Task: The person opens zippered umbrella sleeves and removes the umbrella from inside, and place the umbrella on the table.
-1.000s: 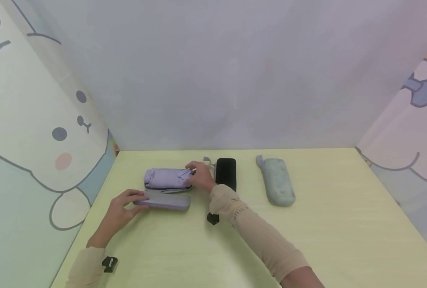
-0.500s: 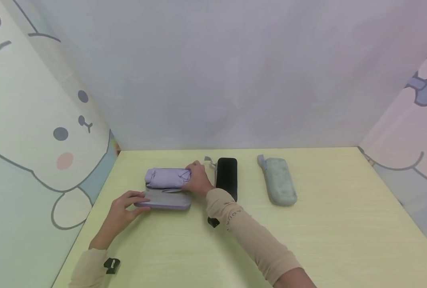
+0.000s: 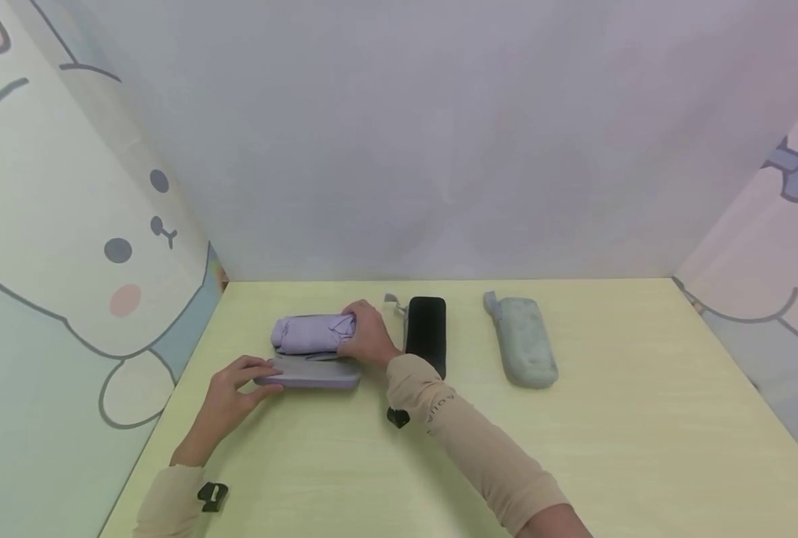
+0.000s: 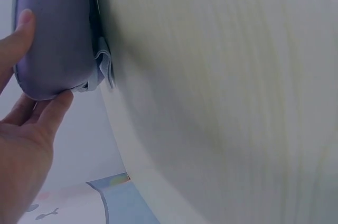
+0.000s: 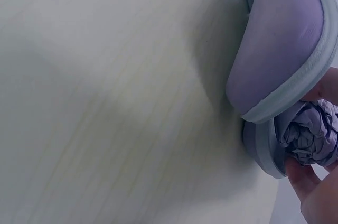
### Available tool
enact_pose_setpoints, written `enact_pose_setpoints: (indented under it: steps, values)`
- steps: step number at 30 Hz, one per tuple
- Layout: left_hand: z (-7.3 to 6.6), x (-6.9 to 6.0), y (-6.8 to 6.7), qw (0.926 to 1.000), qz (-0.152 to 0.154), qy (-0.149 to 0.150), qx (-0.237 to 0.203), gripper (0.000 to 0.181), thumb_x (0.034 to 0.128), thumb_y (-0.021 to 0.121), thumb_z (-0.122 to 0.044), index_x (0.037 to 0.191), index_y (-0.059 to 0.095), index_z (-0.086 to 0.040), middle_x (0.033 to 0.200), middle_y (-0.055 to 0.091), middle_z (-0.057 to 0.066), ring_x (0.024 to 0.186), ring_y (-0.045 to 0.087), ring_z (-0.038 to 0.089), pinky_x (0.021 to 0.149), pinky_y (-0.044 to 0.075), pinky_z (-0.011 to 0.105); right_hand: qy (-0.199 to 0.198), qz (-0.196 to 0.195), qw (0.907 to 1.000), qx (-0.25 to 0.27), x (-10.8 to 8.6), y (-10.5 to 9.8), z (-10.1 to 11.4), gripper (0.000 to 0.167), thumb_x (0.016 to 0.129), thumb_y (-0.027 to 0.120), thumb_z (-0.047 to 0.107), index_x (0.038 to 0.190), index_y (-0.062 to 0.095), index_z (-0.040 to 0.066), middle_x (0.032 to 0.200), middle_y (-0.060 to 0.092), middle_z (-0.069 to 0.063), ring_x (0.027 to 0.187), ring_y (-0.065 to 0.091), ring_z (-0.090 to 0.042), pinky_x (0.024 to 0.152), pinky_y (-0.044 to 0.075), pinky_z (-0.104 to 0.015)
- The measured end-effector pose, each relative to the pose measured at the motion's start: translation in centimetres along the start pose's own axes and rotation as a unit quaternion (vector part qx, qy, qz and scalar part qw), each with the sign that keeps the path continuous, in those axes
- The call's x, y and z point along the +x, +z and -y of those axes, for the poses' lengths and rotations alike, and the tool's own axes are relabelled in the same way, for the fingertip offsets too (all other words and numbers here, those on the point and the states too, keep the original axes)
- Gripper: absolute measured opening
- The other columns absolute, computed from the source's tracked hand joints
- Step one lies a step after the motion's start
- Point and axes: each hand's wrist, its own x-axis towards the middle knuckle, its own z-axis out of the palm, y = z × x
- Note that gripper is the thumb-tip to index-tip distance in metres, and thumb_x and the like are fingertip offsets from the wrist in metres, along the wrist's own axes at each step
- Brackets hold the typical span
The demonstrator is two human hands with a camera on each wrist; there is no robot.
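A lilac folded umbrella (image 3: pixel 310 334) lies in the far half of an opened zip case at the left of the table. The case's near half, the lid (image 3: pixel 318 375), is purple outside with a grey lining and stands tilted up off the table. My left hand (image 3: pixel 232 396) pinches the lid's left end between thumb and fingers; the left wrist view shows the same hold on the purple shell (image 4: pixel 55 34). My right hand (image 3: pixel 372 336) grips the umbrella's right end. In the right wrist view, the bunched umbrella fabric (image 5: pixel 311 134) sits between its fingers, inside the case.
Just right of my right hand lies a black oblong thing (image 3: pixel 427 329) with a grey strap at its top. Farther right is a grey-green oblong case (image 3: pixel 527 340) with a loop. A pale wall cloth (image 3: pixel 439 149) rises behind the yellow table (image 3: pixel 614 418).
My right hand has shifted slightly left over the umbrella's end and closed around it. The left hand keeps its pinch on the lid. The head view has turned a little.
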Motion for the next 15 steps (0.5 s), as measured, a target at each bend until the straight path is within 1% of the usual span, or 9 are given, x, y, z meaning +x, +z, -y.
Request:
enact_pose_setpoints:
  steps: [5, 9, 15]
  values:
    - [0.06, -0.08, -0.06, 1.0000, -0.007, 0.003, 0.003, 0.035, 0.0576, 0.085, 0.002, 0.089, 0.076, -0.010, 0.090, 0.064, 0.002, 0.082, 0.059, 0.015, 0.076, 0.037, 0.010, 0.014, 0.008, 0.9990, 0.042, -0.12, -0.36, 0.27, 0.054, 0.055, 0.085, 0.006, 0.105, 0.064, 0.007, 0.100, 0.057, -0.002, 0.089, 0.051, -0.014, 0.079, 0.043, -0.024]
    - [0.06, -0.12, -0.12, 0.9999, -0.004, -0.001, 0.010, 0.034, 0.0590, 0.085, 0.000, 0.089, 0.076, -0.011, 0.091, 0.063, 0.000, 0.083, 0.057, 0.012, 0.076, 0.038, 0.011, 0.034, 0.010, 0.9972, 0.066, -0.20, -0.73, 0.63, 0.050, 0.055, 0.086, 0.004, 0.102, 0.067, 0.008, 0.101, 0.059, -0.002, 0.091, 0.052, -0.014, 0.082, 0.043, -0.025]
    - [0.11, -0.02, -0.12, 0.9999, 0.001, -0.002, 0.013, 0.034, 0.0597, 0.085, 0.000, 0.090, 0.075, -0.012, 0.092, 0.062, 0.000, 0.085, 0.056, 0.010, 0.074, 0.038, 0.012, 0.040, 0.006, 0.9970, 0.066, -0.24, -1.02, 0.88, 0.049, 0.055, 0.087, 0.005, 0.100, 0.068, 0.007, 0.101, 0.060, -0.002, 0.092, 0.053, -0.014, 0.083, 0.043, -0.025]
